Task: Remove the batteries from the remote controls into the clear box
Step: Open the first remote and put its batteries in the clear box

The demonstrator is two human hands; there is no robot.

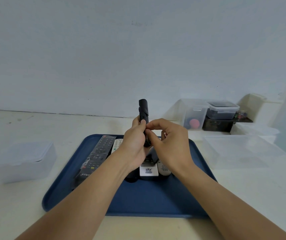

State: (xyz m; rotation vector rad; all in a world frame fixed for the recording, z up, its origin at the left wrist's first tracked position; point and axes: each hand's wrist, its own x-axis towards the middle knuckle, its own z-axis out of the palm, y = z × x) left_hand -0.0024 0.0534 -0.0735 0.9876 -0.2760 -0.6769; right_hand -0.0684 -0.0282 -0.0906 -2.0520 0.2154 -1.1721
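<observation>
My left hand (134, 144) grips a black remote control (143, 110), held upright above the blue tray (156, 201). My right hand (168, 141) has its thumb and fingertips curled against the lower part of that remote, pinching at it; what lies between the fingertips is hidden. On the tray lie a long black remote in a plastic sleeve (98, 156), a white remote (117, 144), another white remote with a label (148, 170) and a grey one (163, 169). A clear box (239, 151) stands to the right of the tray.
A translucent lidded box (24, 160) sits left of the tray. At the back right are stacked clear containers (222, 110), one holding a red object (194, 122), and a dark box (216, 125). The wall runs close behind the table.
</observation>
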